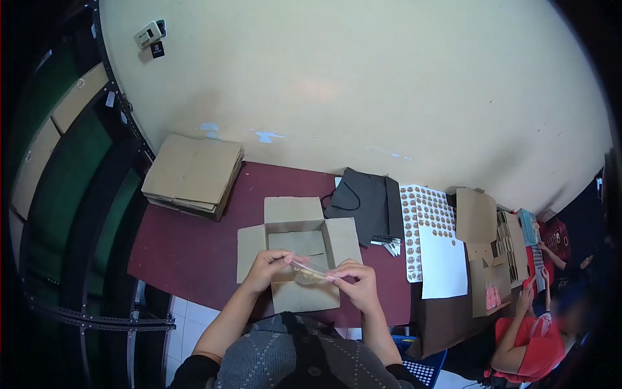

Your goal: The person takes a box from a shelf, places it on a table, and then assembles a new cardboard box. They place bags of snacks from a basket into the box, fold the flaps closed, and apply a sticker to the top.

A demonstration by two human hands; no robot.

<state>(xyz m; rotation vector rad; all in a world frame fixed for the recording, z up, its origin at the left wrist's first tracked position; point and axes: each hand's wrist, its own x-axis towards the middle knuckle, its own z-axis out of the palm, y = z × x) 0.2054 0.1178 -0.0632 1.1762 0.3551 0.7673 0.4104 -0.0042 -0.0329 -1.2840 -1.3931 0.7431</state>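
Between my two hands stretches a small clear plastic bag point(311, 272) with something yellowish inside that I cannot make out. My left hand point(270, 267) pinches one upper corner, and my right hand point(355, 280) pinches the opposite side. Below the bag stands a cardboard box point(295, 227) with its flaps folded outward. Part of the box's inside and its near flap are hidden by the bag and hands.
Flattened cardboard boxes point(191, 172) are stacked at the table's left end. Right of the box lie a black paper bag point(366, 207) and sheets of round stickers point(431, 214). Farther right, a person in red point(534, 347) works beside another open box point(483, 279).
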